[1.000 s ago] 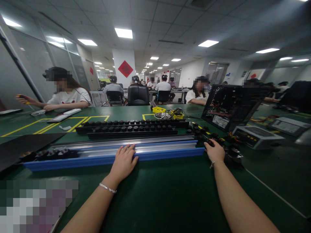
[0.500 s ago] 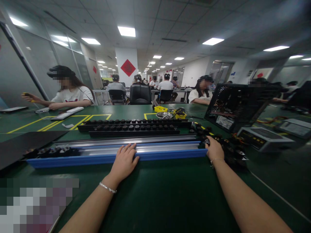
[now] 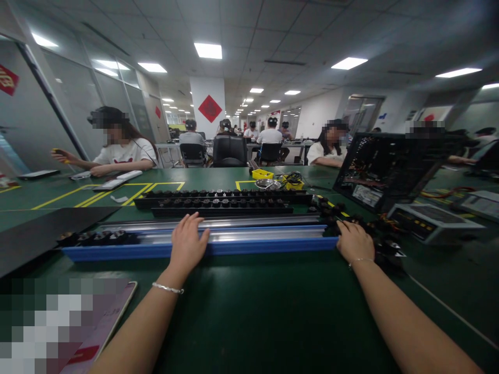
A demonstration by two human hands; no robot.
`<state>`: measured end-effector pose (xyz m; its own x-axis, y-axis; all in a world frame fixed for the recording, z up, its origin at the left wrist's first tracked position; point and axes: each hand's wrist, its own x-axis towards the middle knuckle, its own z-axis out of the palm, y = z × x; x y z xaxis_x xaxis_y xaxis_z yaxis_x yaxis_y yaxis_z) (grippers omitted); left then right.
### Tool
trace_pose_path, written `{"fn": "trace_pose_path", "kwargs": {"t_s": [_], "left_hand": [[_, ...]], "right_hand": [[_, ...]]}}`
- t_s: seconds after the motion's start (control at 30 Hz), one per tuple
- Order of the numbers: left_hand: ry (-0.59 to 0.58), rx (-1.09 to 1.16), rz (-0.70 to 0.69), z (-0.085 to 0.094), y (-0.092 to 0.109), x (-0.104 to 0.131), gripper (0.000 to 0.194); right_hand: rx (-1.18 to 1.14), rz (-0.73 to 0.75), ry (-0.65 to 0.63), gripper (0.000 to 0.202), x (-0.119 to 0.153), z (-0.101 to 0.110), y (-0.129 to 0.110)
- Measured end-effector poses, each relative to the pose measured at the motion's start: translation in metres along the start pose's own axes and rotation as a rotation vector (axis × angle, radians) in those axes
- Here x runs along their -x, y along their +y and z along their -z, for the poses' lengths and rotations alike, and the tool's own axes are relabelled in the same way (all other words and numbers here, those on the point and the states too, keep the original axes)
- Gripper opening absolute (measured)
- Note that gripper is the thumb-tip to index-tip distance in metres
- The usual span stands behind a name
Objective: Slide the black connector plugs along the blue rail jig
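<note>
A long blue channel (image 3: 234, 248) with a silvery inside lies across the green table in front of me. Several small black modules (image 3: 109, 237) sit in its left part. My left hand (image 3: 188, 240) rests over the channel left of its middle, fingers stretched and slightly apart, holding nothing. At the channel's right end, my right hand (image 3: 355, 242) has its fingers bent around a small black module (image 3: 332, 227), which is mostly hidden and dark. More loose black modules (image 3: 385, 246) are heaped just right of that hand.
Behind the channel lie black strips (image 3: 222, 210) filled with modules. An open computer case (image 3: 366, 171) and a power supply box (image 3: 432, 223) stand at right. A yellow tray (image 3: 262, 174) and metal dish (image 3: 267, 184) are farther back. A phone (image 3: 113, 317) lies near left; people sit beyond.
My left hand has slid left and slightly away from me along the channel. My right hand stays at the channel's right end. The view has turned slightly left.
</note>
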<state>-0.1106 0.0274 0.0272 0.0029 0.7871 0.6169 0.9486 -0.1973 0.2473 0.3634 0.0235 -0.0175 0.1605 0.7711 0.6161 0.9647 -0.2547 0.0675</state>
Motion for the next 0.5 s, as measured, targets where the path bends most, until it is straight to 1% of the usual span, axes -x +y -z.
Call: {"fn": "trace_pose_path", "kwargs": {"t_s": [0.07,0.13,0.2,0.27,0.33,0.37,0.43,0.5], "left_hand": [[0.005,-0.065,0.134,0.014,-0.016,-0.014,0.039],[-0.050,-0.146,0.255,0.033,-0.036,-0.025,0.043],[-0.098,-0.235,0.374,0.051,-0.059,-0.032,0.049],[-0.144,-0.299,0.455,0.066,-0.083,-0.032,0.054],[-0.189,-0.351,0.545,0.074,-0.106,-0.028,0.058],[-0.241,-0.363,0.576,0.076,-0.116,-0.026,0.061],[-0.305,-0.391,0.629,0.077,-0.132,-0.020,0.063],[-0.350,-0.388,0.617,0.075,-0.143,-0.016,0.064]], "right_hand": [[-0.064,-0.062,0.044,0.041,0.000,0.001,-0.001],[-0.130,-0.144,0.102,0.040,-0.001,0.003,-0.004],[-0.201,-0.169,0.158,0.040,-0.002,0.008,-0.010],[-0.282,-0.100,0.186,0.039,-0.002,0.016,-0.021],[-0.360,0.005,0.175,0.038,-0.001,0.024,-0.038],[-0.394,0.061,0.158,0.038,0.000,0.028,-0.049],[-0.447,0.151,0.119,0.037,0.002,0.034,-0.073],[-0.477,0.196,0.059,0.037,0.006,0.037,-0.097]]}}
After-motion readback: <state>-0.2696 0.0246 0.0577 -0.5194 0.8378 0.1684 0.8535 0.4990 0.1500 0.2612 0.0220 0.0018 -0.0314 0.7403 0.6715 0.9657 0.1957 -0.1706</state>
